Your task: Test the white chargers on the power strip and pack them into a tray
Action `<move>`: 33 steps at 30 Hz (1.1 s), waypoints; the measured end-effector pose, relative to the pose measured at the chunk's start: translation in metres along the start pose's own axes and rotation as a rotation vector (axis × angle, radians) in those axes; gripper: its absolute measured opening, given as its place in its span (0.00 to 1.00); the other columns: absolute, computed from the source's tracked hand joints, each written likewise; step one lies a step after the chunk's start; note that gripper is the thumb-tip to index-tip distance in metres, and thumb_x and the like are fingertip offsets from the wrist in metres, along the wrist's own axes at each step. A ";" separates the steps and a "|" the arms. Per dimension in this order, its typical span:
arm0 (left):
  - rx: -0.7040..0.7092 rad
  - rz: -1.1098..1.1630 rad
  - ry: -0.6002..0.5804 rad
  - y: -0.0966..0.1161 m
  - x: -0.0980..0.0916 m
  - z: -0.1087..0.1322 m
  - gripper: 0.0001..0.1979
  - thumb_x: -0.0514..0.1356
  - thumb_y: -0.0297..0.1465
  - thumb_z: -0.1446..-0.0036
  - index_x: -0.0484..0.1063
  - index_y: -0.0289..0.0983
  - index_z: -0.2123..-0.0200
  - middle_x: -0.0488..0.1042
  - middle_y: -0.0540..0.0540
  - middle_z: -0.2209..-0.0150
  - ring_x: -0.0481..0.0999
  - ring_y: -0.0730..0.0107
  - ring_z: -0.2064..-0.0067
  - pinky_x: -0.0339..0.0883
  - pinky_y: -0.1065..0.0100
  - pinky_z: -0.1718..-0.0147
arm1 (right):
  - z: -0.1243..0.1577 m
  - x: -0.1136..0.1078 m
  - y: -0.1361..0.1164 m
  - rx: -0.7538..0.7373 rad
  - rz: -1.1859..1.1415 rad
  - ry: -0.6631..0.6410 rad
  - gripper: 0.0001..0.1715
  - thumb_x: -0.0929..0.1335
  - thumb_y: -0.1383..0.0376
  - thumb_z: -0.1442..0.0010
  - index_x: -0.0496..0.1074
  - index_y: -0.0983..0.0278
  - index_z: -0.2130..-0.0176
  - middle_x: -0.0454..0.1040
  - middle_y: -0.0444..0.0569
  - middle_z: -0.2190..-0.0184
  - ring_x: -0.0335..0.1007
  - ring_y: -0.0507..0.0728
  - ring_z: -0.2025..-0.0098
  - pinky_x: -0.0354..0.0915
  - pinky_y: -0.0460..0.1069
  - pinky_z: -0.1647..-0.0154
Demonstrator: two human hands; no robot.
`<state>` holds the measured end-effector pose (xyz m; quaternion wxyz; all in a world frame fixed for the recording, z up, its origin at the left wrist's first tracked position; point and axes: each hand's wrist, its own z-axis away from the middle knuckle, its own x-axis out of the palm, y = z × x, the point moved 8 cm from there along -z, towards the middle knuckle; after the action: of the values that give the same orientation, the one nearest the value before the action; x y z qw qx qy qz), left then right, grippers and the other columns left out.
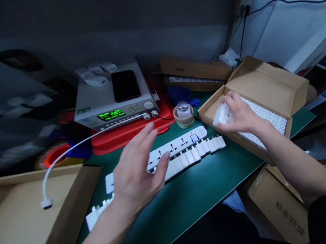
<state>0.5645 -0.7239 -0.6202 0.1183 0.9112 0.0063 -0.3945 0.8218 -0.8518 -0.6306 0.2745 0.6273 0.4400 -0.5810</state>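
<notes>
White, perhaps plastic block in right hand

Single head-worn view, looking forward and down from behind and above both hands, rolled so the mat runs diagonally. Close in: left hand fills the lower middle, right hand sits farther out and to its right, gripping a blurred white thing over a box. Beyond the hands, a meter and the wall; both forearms enter from the bottom edge.
</notes>
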 end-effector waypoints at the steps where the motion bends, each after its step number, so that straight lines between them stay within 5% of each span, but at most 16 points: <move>1: 0.045 0.012 -0.025 0.006 0.013 -0.019 0.35 0.61 0.30 0.36 0.55 0.43 0.29 0.66 0.40 0.32 0.68 0.52 0.33 0.66 0.50 0.36 | 0.020 -0.005 -0.014 -0.088 -0.010 -0.069 0.44 0.73 0.47 0.53 0.67 0.67 0.43 0.64 0.64 0.43 0.68 0.69 0.49 0.69 0.62 0.50; 4: 0.125 0.036 -0.195 0.021 0.074 -0.077 0.28 0.57 0.30 0.34 0.60 0.37 0.32 0.65 0.38 0.32 0.67 0.54 0.32 0.65 0.52 0.35 | 0.084 0.014 -0.046 -0.268 0.121 -0.310 0.35 0.76 0.52 0.58 0.74 0.63 0.52 0.70 0.63 0.49 0.69 0.71 0.52 0.69 0.64 0.53; 9: 0.209 -0.031 -0.565 0.047 0.200 -0.156 0.33 0.57 0.22 0.41 0.58 0.29 0.32 0.58 0.34 0.29 0.64 0.52 0.32 0.63 0.58 0.36 | 0.133 0.086 -0.052 -0.301 0.412 -0.443 0.44 0.81 0.57 0.68 0.78 0.66 0.50 0.72 0.72 0.44 0.65 0.86 0.42 0.61 0.75 0.43; 13: 0.313 -0.093 -0.758 0.063 0.276 -0.189 0.38 0.58 0.19 0.46 0.55 0.27 0.31 0.59 0.30 0.31 0.69 0.51 0.37 0.67 0.59 0.42 | 0.134 0.098 -0.040 -0.234 0.249 -0.362 0.57 0.78 0.46 0.56 0.68 0.73 0.37 0.57 0.78 0.32 0.58 0.86 0.34 0.60 0.75 0.39; 17: 0.400 -0.113 -0.888 0.068 0.327 -0.205 0.47 0.58 0.17 0.50 0.46 0.25 0.27 0.55 0.27 0.29 0.67 0.48 0.35 0.67 0.58 0.42 | 0.147 0.095 -0.026 -0.256 0.032 -0.229 0.56 0.75 0.48 0.49 0.59 0.73 0.32 0.44 0.77 0.27 0.43 0.80 0.26 0.56 0.72 0.33; 20: 0.426 -0.083 -0.937 0.067 0.348 -0.215 0.49 0.60 0.18 0.54 0.47 0.25 0.28 0.54 0.27 0.29 0.67 0.46 0.35 0.65 0.57 0.41 | 0.160 0.100 -0.016 -0.296 -0.040 -0.116 0.56 0.75 0.54 0.50 0.56 0.72 0.31 0.42 0.76 0.26 0.37 0.78 0.25 0.55 0.73 0.32; 26: 0.422 0.042 -1.033 0.064 0.353 -0.222 0.43 0.66 0.21 0.58 0.59 0.30 0.36 0.62 0.31 0.34 0.70 0.50 0.41 0.65 0.57 0.42 | 0.165 0.111 -0.010 -0.337 -0.070 -0.019 0.54 0.74 0.53 0.51 0.58 0.68 0.31 0.46 0.74 0.27 0.44 0.82 0.27 0.58 0.77 0.38; 30: 0.356 0.124 -1.007 0.065 0.345 -0.222 0.43 0.67 0.21 0.60 0.59 0.31 0.38 0.64 0.30 0.37 0.68 0.49 0.40 0.66 0.57 0.43 | 0.163 0.107 -0.010 -0.342 -0.065 -0.014 0.51 0.74 0.53 0.49 0.60 0.68 0.33 0.51 0.75 0.29 0.48 0.82 0.29 0.60 0.77 0.39; 33: 0.258 0.154 -0.859 0.062 0.316 -0.224 0.42 0.67 0.22 0.60 0.58 0.27 0.40 0.61 0.27 0.37 0.67 0.44 0.40 0.66 0.54 0.44 | 0.163 0.105 -0.011 -0.322 -0.071 0.016 0.48 0.73 0.53 0.47 0.61 0.67 0.34 0.52 0.74 0.29 0.49 0.81 0.29 0.59 0.76 0.38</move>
<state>0.9489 -0.7605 -0.6868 0.0249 0.6701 -0.1604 -0.7243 0.7266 -0.9618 -0.7593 0.3472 0.5637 0.5515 -0.5075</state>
